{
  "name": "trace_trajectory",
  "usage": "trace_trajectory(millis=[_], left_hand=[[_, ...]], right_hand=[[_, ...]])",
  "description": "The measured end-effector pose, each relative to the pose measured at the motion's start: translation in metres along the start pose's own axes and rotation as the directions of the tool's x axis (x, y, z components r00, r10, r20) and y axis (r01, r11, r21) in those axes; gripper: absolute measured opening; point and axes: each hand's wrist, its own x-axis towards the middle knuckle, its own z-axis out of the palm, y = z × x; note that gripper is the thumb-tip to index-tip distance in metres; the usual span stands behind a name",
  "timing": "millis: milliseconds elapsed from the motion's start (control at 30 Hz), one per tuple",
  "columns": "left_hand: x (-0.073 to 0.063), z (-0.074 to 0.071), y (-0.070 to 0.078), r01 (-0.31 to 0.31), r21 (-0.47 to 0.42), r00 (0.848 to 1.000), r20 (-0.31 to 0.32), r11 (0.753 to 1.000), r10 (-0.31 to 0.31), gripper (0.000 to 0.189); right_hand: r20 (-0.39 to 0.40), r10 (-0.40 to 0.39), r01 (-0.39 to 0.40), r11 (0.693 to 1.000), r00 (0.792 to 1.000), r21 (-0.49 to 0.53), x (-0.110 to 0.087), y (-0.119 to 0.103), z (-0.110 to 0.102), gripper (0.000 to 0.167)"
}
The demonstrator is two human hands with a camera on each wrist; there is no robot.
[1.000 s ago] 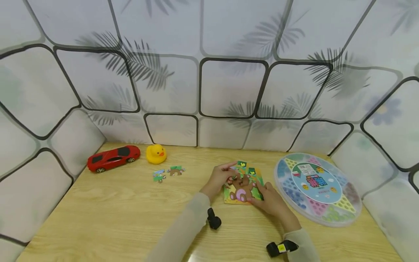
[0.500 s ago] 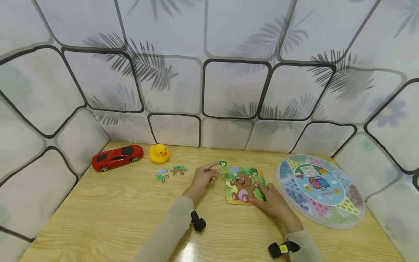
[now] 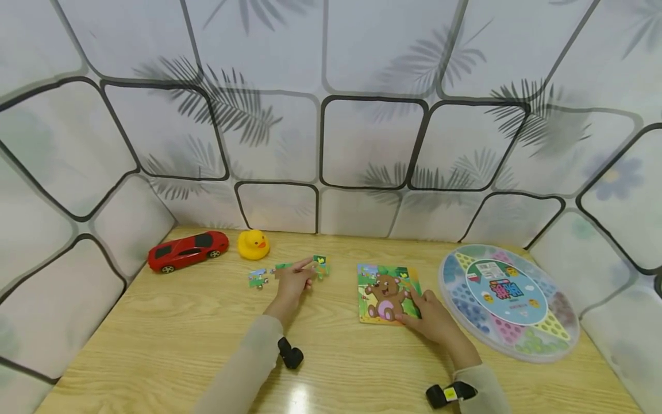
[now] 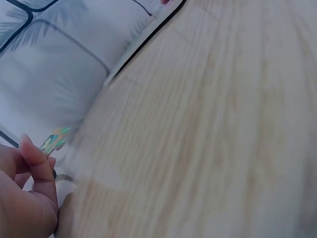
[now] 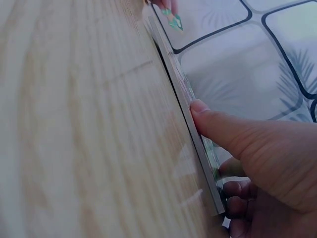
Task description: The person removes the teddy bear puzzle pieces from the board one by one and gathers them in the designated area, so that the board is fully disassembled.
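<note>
My left hand (image 3: 291, 286) pinches a green jigsaw piece (image 3: 320, 265) with a yellow mark, held just off the table; the left wrist view shows the piece (image 4: 54, 141) between thumb and finger. Two loose jigsaw pieces (image 3: 257, 278) lie by that hand, one partly hidden behind its fingers. On the right, a square bear jigsaw puzzle (image 3: 381, 293) lies flat on the table. My right hand (image 3: 434, 322) grips its right side. In the right wrist view, the thumb presses the puzzle's edge (image 5: 184, 106) and the other fingers curl by its far corner.
A red toy car (image 3: 188, 251) and a yellow rubber duck (image 3: 253, 245) stand at the back left of the wooden table (image 3: 176, 339). A round Chinese checkers box (image 3: 509, 302) lies right of the right hand. A patterned padded wall (image 3: 369, 141) encloses the back.
My left hand has lifted the corner piece away from the puzzle's upper left and carried it left towards the loose pieces. The right hand keeps its grip on the puzzle.
</note>
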Motion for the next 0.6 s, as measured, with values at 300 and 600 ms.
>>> trace_trajectory(millis=[300, 600], left_hand=[[0.0, -0.015, 0.001, -0.014, 0.011, 1.0, -0.02, 1.0, 0.014, 0.038], [-0.005, -0.016, 0.002, -0.065, 0.104, 0.997, -0.043, 0.992, 0.07, 0.033]], right_hand=[[-0.02, -0.021, 0.021, 1.0, 1.0, 0.004, 0.0, 0.003, 0.003, 0.082], [-0.048, -0.038, 0.039, 0.999, 0.998, 0.014, -0.001, 0.003, 0.003, 0.082]])
